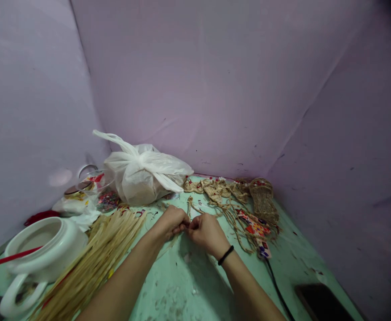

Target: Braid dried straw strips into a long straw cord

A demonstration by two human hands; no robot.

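Observation:
My left hand (174, 221) and my right hand (206, 231) meet above the middle of the green tabletop (168, 285). Both are closed, fingertips pinched close together on a thin jute cord (190, 206). A looped end of this cord rises just beyond my fingers, while the exact spot where they grip is partly hidden. A black band circles my right wrist. To the right of my right hand lie loose jute strands (233, 217), joined to a braided jute piece with red and white beads (215, 189).
A tied white plastic bag (142, 174) stands by the back wall. Left are a bundle of dry straw strips (98, 254), a white handled pot (53, 245) and a bag of colourful beads (108, 200). Right are a twine roll (263, 200), a patterned object with black cable (257, 227) and a phone (322, 302).

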